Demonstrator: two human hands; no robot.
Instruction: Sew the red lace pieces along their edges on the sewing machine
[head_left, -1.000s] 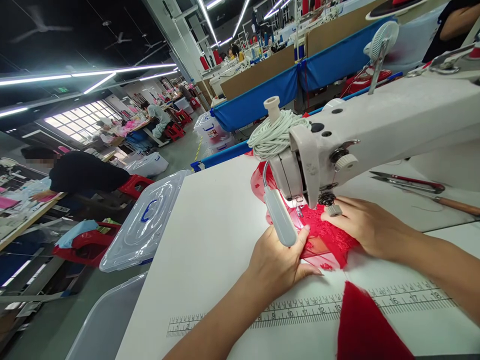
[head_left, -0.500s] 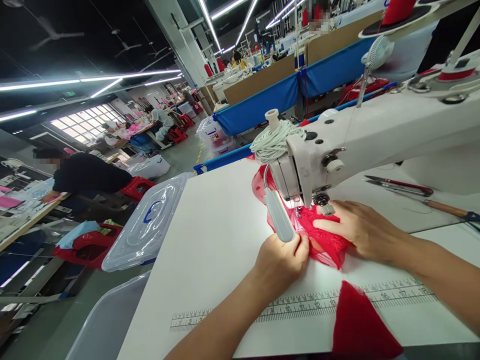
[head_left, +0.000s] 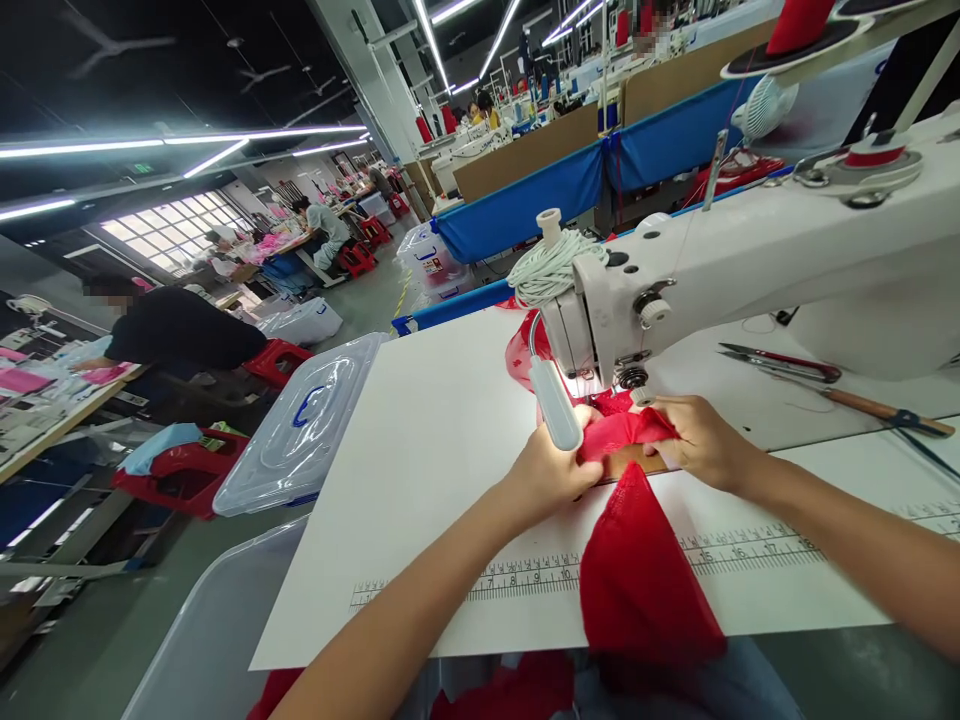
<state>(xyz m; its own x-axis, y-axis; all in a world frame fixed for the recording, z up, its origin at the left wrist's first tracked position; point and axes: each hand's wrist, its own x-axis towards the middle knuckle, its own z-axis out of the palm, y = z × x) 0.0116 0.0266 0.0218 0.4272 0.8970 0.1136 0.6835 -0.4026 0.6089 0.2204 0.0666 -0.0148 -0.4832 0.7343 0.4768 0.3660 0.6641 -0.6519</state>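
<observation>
Sheer red fabric (head_left: 619, 432) with lace lies bunched under the needle area of a white sewing machine (head_left: 735, 270). My left hand (head_left: 551, 465) is closed on its left side, partly behind the machine's small grey lamp (head_left: 556, 405). My right hand (head_left: 705, 440) pinches the fabric's right end, thumb and fingers together. Between my hands the fabric's near edge is lifted, with a brown strip of the machine bed showing below. A darker red fabric piece (head_left: 641, 575) hangs over the table's front edge, its tip near the bunched fabric. The presser foot is mostly hidden.
Thread snips (head_left: 784, 362) and a wooden-handled tool (head_left: 889, 412) lie right of the machine head. A printed ruler scale (head_left: 525, 578) runs along the white tabletop (head_left: 420, 430). Lidded plastic boxes (head_left: 304, 425) stand at the left. A person in black (head_left: 187, 325) sits further left.
My hands have raised and folded the near edge of the red fabric, and my right hand now pinches its end. The darker red piece sits further up and left on the table.
</observation>
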